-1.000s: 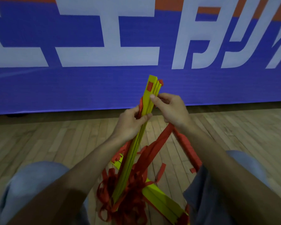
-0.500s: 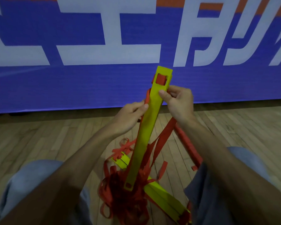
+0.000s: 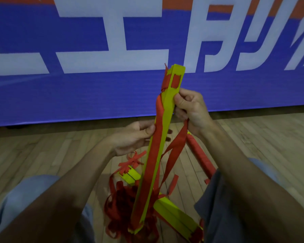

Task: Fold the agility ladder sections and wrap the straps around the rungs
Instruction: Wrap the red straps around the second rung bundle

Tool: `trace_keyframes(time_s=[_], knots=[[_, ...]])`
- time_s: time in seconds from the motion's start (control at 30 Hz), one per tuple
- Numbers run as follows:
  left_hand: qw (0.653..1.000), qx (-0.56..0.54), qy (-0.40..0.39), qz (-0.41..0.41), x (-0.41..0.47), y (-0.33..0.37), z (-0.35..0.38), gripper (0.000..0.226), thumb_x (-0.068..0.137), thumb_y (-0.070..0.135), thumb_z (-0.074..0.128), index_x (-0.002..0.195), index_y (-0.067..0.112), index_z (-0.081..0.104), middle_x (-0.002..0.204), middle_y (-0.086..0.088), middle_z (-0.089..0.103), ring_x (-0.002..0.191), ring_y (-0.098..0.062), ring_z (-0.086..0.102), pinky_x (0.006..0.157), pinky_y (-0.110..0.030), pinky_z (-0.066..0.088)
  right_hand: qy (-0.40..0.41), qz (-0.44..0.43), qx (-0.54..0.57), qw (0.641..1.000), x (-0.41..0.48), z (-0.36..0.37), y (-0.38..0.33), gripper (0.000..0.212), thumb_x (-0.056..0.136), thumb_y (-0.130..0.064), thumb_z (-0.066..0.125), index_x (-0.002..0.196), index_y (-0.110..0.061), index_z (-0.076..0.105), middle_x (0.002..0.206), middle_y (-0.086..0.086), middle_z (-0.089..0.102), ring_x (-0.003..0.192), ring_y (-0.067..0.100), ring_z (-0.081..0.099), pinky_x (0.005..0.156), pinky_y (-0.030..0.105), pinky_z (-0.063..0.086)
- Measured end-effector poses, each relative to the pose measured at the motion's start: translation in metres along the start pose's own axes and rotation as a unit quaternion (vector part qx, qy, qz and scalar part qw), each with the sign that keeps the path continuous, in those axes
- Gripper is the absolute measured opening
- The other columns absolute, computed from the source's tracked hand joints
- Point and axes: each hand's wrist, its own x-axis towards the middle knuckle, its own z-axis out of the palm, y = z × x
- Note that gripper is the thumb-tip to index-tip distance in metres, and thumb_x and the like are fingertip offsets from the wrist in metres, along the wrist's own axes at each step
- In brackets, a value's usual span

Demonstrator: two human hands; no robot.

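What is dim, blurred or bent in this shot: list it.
Head view: dim throughout, no glare; strap pile sinks into shadow; wide lens bows the banner edge and floor boards; right forearm looks soft; held rungs, left hand and right hand look fairly sharp.

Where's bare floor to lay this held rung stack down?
Bare wooden floor lies left of the left hand, between the banner and the left knee; another patch lies right of the right hand, below the banner. It is crowded under the rung stack: strap tangle, loose rungs, wrapped bundle.
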Motion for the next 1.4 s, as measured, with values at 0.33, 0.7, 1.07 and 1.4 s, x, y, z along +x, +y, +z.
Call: trace_keyframes(time_s=[0.33, 0.7, 1.07, 1.4], knots=[[1.0, 0.012, -0.013, -0.018, -0.001, 0.005, 0.003, 0.066, 0.071, 0.045, 0.073, 0.118, 0.003, 0.055, 0.092, -0.005, 0.072, 0.079, -0.017, 0.071, 0.06, -0.022, 0.054, -0.041, 0.055, -0.007, 0.998, 0.007, -0.005, 0.002, 0.027, 0.1, -0.007, 0.044, 0.118, 0.01, 0.055, 0.08, 0.011, 0.058, 0.036, 0.002, 0.029, 0.039, 0.017, 0.025], [0.99, 0.071, 0.12, -0.012, -0.007, 0.017, -0.008, 0.038, 0.085, 0.039, 0.058, 0.109, 0.01, 0.059, 0.097, -0.005, 0.073, 0.092, -0.028, 0.072, 0.075, -0.034, 0.056, -0.046, 0.078, -0.304, 0.948, 0.009, -0.02, 0.009, 0.022, 0.096, -0.005, 0.056, 0.08, -0.014, 0.069, 0.074, 0.002, 0.068, 0.072, 0.003, 0.059, 0.074, 0.019, 0.043], [0.89, 0.248, 0.382, 0.029, 0.007, 0.002, -0.002, 0.023, 0.069, 0.038, 0.084, 0.079, 0.019, 0.075, 0.072, 0.002, 0.074, 0.067, -0.014, 0.07, 0.056, -0.03, 0.052, -0.006, 0.116, -0.256, 0.96, -0.004, 0.014, 0.002, 0.033, 0.1, -0.031, 0.051, 0.081, -0.007, 0.064, 0.044, 0.005, 0.048, 0.035, 0.018, 0.042, 0.04, 0.026, 0.034], [0.832, 0.391, 0.392, 0.026, 0.006, -0.002, 0.008, 0.025, 0.064, 0.051, 0.083, 0.07, 0.029, 0.072, 0.061, 0.007, 0.068, 0.058, -0.008, 0.063, 0.055, -0.031, 0.05, 0.101, 0.005, -0.329, 0.939, -0.003, 0.025, 0.016, 0.016, 0.081, -0.043, 0.075, 0.088, -0.028, 0.074, 0.078, -0.013, 0.073, 0.078, 0.003, 0.067, 0.072, 0.028, 0.054]])
